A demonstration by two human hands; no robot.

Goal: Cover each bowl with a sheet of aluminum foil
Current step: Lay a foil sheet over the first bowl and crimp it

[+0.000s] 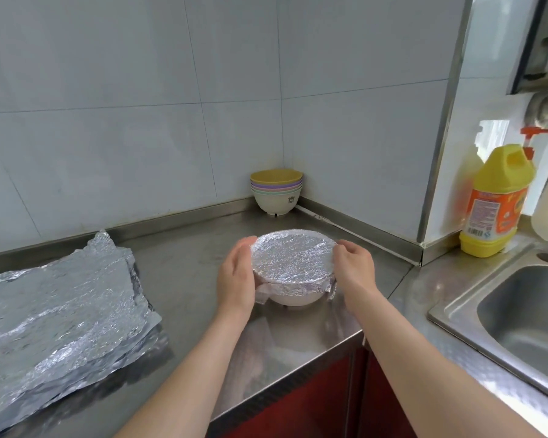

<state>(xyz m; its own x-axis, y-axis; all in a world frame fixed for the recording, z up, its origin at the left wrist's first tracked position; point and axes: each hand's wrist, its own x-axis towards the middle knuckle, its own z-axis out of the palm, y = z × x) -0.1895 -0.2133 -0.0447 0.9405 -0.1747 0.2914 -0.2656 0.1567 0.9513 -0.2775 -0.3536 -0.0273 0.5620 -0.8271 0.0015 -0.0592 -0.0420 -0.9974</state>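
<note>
A white bowl (290, 300) stands on the steel counter (184, 267) in the middle of the view, its top covered by a sheet of aluminum foil (293, 257) folded down over the rim. My left hand (238, 276) presses against the foil on the bowl's left side with fairly straight fingers. My right hand (353, 263) curls round the foil at the right rim. A stack of several coloured bowls (276, 191), yellow on top, sits uncovered in the far corner. Loose foil sheets (60, 311) lie piled at the left.
A steel sink (519, 314) is set into the counter at the right. A yellow pump bottle (497, 200) stands behind the sink. Tiled walls close the corner behind the bowls. The counter's front edge runs just below my forearms, with a red cabinet front (314, 403) beneath.
</note>
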